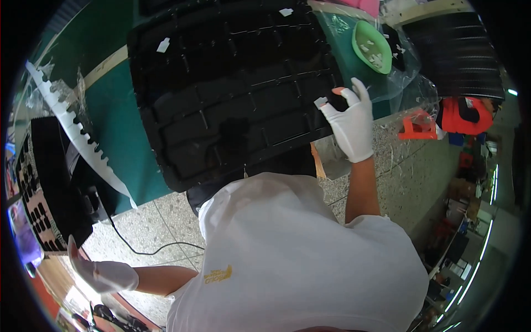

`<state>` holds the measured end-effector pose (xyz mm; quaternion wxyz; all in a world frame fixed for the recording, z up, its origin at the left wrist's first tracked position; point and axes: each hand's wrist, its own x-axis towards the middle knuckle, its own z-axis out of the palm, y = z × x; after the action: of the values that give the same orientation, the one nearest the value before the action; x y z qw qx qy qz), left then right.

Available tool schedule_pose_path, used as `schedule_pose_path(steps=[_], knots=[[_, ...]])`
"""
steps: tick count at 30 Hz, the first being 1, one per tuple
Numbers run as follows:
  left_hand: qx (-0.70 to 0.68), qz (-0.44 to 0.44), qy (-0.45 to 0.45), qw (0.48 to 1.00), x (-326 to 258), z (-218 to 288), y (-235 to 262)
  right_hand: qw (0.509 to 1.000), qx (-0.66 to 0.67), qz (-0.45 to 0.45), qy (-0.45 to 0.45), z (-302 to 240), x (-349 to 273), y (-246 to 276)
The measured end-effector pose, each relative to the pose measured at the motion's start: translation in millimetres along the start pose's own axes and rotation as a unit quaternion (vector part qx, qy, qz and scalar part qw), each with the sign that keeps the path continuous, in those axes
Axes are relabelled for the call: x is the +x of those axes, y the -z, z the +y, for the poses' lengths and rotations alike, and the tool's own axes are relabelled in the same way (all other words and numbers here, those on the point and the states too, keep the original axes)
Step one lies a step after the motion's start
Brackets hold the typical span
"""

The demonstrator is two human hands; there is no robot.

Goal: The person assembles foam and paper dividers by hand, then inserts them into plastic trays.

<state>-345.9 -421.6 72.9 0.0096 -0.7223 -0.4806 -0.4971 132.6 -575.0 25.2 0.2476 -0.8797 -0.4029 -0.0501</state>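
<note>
A large black moulded plastic tray, with raised ribs and dividers, lies on the green table in front of me. Two small white pieces rest on its far part, one at the left and another at the right. My right hand, in a white glove with bare tips on some fingers, is over the tray's right edge. A similar small white piece is at its thumb tip, with the other fingers curled apart. Out at the lower left, my gloved left hand points a stretched finger up beside a black stack, holding nothing visible.
A green dish of small white pieces stands right of the tray on clear plastic film. Black ribbed trays are at the far right, above orange-red items. A white notched strip lies at the left. A black cable hangs below.
</note>
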Motion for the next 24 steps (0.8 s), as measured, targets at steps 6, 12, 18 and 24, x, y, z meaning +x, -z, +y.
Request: schedule_pose_path(steps=[6,12,18,24], knots=[[-0.237,-0.198,-0.190,0.932,24.8,86.8,-107.6,0.998,0.052,-0.017,-0.039,-2.9,-9.4,-6.9],[-0.236,-0.222,-0.171,0.931,21.4,119.0,-175.3,0.996,0.046,0.069,0.015,-3.7,-9.2,-11.5],[-0.182,-0.217,0.004,0.959,8.2,79.8,-192.9,0.998,0.048,0.020,0.027,3.8,-0.4,-9.9],[-0.176,-0.175,0.145,0.958,-7.0,33.8,-195.1,0.950,0.145,-0.042,0.272,-14.4,18.8,28.3]])
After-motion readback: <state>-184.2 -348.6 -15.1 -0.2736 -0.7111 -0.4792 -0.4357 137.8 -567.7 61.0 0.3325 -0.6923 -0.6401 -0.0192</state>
